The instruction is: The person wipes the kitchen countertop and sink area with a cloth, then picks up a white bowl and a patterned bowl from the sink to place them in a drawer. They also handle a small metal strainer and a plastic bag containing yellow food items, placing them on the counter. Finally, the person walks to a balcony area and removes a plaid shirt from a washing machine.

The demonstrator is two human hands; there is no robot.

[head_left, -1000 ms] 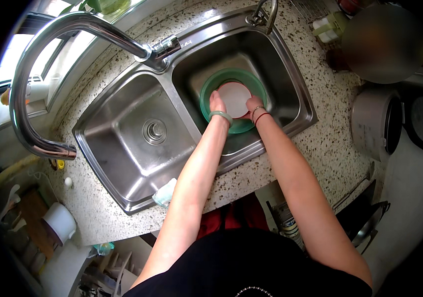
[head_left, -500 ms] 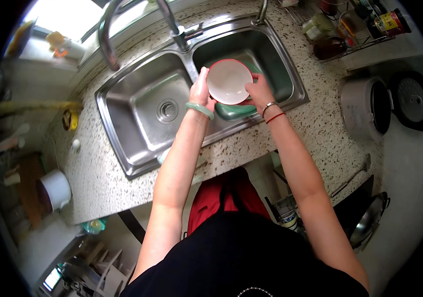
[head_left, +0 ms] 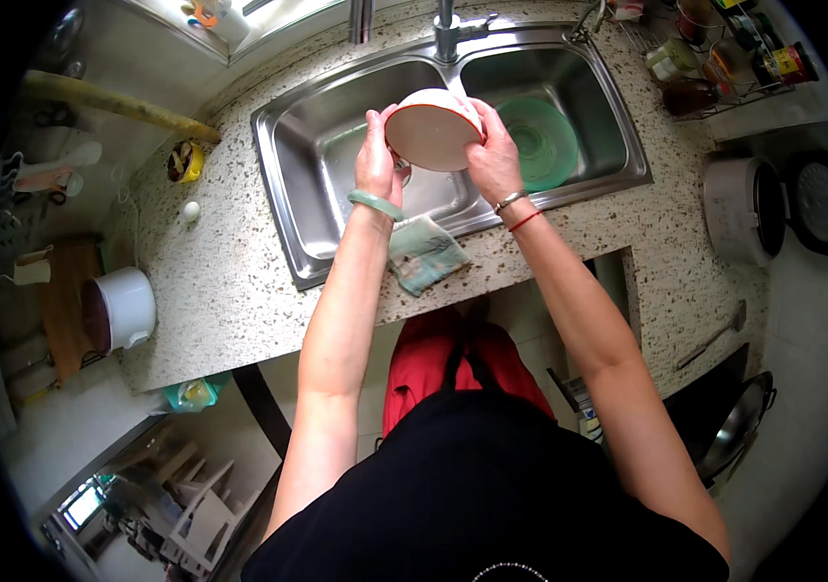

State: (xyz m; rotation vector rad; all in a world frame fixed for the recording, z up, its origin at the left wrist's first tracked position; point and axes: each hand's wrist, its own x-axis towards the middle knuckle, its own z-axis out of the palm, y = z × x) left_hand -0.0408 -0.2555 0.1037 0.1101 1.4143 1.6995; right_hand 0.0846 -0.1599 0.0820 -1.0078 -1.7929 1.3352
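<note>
A white bowl (head_left: 433, 134) with a red rim is held between my two hands, above the left basin (head_left: 312, 145) of the steel sink. It is tilted, its mouth turned toward me and part of its outer wall showing on the far side. My left hand (head_left: 376, 160) grips its left side, fingers partly hidden beneath. My right hand (head_left: 494, 155) is closed on its right side, the thumb at the rim. In the right basin lies a green translucent round basin (head_left: 548, 145). A damp-looking patterned cloth (head_left: 426, 254) hangs over the counter's front strip, below the sink.
Behind the sink rises a faucet (head_left: 447, 34). To the right are a rack of jars (head_left: 724, 63) and a rice cooker (head_left: 742, 209) with its lid up. A white pot (head_left: 128, 308), a yellow tin (head_left: 185, 162) and a small white egg-like object (head_left: 191, 211) sit on the left.
The bowl has moved from over the right basin to over the left one and tipped. The green basin and the cloth are now more visible. My view has shifted.
</note>
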